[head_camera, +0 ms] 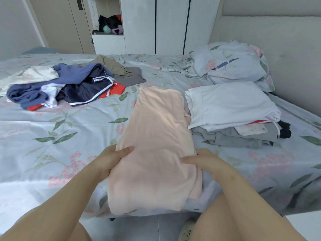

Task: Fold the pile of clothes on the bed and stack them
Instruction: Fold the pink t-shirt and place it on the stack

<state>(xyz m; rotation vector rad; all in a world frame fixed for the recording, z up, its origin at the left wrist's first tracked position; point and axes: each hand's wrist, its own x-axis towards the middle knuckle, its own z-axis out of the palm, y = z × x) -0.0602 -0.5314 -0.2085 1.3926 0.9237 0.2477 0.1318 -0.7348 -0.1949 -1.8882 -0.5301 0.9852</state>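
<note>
Both hands, left (111, 160) & right (206, 162), grip peach garment (156, 136) on bed (52, 145).

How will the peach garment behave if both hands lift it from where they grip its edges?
Probably floppy: the peach garment creases under the left hand and right hand, and its near end droops over the bed edge. Likely light, being thin cloth. The long folded strip may sag and fall open if lifted.

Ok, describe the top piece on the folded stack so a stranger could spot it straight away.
On the floral bed, find the pillow by the headboard. The folded stack lies just nearer than it. Its top piece is plain white, above grey layers.
</note>
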